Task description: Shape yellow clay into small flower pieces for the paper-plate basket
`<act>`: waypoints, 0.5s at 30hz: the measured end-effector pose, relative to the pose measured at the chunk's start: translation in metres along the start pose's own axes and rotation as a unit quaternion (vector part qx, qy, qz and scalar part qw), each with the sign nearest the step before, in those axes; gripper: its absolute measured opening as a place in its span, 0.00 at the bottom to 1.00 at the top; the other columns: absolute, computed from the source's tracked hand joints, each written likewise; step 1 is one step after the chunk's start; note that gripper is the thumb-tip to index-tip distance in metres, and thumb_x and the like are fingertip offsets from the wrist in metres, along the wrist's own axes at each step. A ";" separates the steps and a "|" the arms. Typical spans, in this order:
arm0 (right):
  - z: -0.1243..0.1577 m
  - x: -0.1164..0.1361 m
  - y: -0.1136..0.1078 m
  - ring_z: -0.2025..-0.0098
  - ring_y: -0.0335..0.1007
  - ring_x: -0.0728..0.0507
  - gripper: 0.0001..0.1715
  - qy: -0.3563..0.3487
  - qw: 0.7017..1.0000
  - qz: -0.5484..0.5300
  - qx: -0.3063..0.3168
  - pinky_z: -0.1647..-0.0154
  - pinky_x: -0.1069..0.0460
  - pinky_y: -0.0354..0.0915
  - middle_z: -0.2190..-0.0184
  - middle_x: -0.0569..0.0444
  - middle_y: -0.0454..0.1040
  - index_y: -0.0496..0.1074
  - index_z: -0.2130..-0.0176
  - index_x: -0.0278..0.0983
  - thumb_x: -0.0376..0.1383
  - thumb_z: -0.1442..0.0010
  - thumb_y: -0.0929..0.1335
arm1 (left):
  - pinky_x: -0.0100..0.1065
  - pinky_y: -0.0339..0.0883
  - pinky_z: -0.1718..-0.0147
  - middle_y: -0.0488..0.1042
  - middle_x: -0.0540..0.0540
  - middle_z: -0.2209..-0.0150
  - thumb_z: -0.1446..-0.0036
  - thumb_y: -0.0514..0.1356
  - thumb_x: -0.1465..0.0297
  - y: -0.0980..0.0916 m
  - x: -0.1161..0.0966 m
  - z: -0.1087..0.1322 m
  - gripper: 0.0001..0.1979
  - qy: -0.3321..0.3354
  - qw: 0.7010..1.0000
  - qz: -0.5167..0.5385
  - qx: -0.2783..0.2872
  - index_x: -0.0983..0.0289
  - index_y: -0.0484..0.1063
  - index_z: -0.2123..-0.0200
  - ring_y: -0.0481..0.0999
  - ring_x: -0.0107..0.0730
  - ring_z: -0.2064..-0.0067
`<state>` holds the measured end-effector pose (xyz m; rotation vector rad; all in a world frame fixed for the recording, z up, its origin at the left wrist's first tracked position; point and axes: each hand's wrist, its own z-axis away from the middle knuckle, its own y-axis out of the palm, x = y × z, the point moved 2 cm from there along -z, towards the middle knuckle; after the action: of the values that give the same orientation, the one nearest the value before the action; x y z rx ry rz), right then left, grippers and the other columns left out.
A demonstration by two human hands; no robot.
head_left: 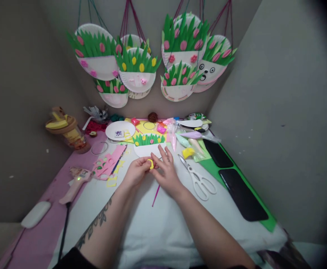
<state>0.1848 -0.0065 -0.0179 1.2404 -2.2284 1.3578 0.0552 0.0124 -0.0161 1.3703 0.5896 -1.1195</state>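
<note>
Between my two hands is a small curved yellow paper piece (151, 163). My left hand (137, 170) pinches it between thumb and fingertips. My right hand (167, 172) has its thumb and index finger at the piece's right side, with the other fingers spread. Just beyond my hands lies a cut white paper plate (142, 151) with green paper grass (145, 140) and small yellow and pink flowers along its top. A thin purple stick (156, 196) lies on the cloth below my hands.
White scissors (198, 181) lie right of my hands, near two dark phone-like slabs (243, 194). A pink glue gun (77, 183) with a lit light and cut pink paper (115, 158) lie left. Clay bags (191, 135) sit behind. Decorated plates (138, 80) hang above.
</note>
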 end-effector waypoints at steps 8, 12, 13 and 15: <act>-0.004 -0.006 -0.007 0.35 0.49 0.39 0.09 0.023 0.995 -0.068 -0.067 0.38 0.37 0.53 0.44 0.54 0.69 0.77 0.63 0.43 0.32 0.43 0.68 | 0.36 0.66 0.58 0.75 0.53 0.68 0.53 0.67 0.70 0.010 -0.005 0.011 0.32 -0.062 0.993 0.096 0.017 0.66 0.64 0.45 0.74 0.28 0.67; -0.003 -0.006 -0.005 0.45 0.63 0.40 0.12 0.000 0.991 -0.072 -0.115 0.44 0.39 0.61 0.60 0.54 0.79 0.77 0.65 0.43 0.30 0.43 0.66 | 0.30 0.66 0.61 0.76 0.55 0.65 0.56 0.69 0.72 0.015 -0.001 0.010 0.26 -0.058 0.990 0.114 0.064 0.68 0.70 0.51 0.74 0.26 0.66; -0.003 -0.005 -0.004 0.45 0.63 0.40 0.13 -0.007 0.992 -0.050 -0.113 0.44 0.38 0.60 0.59 0.55 0.79 0.77 0.65 0.43 0.28 0.43 0.65 | 0.29 0.65 0.61 0.76 0.55 0.65 0.56 0.69 0.72 0.014 0.000 0.009 0.26 -0.058 0.990 0.109 0.062 0.68 0.71 0.52 0.74 0.25 0.67; -0.003 -0.003 -0.001 0.41 0.58 0.38 0.16 -0.019 0.996 0.005 -0.082 0.41 0.37 0.57 0.48 0.54 0.73 0.76 0.60 0.43 0.27 0.44 0.65 | 0.28 0.65 0.61 0.76 0.55 0.65 0.56 0.69 0.71 0.011 0.004 0.005 0.27 -0.056 0.993 0.099 0.045 0.68 0.70 0.51 0.75 0.26 0.66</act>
<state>0.1872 -0.0028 -0.0176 1.2077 -2.3223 1.1374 0.0649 0.0048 -0.0133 1.4004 0.3180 -1.0649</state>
